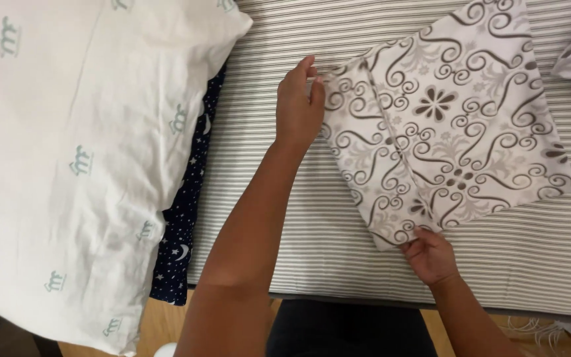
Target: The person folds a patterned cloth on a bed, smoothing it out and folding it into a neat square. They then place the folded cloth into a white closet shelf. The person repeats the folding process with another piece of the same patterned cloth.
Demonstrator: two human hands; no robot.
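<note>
Grey-striped bedding (338,218) covers the mattress, and on it, to the right of a white pillow (80,158) lying over a navy star-print cloth (183,231), sits a folded scroll-patterned pillowcase (457,125) in grey and white. The left hand (297,109) pinches the pillowcase's far left corner between thumb and fingertips, while the right hand (431,254) grips the near corner with fingers curled under it. Because each hold is only on a corner, the loose layers could slide apart, skewing the fold, or a corner could slip free.
</note>
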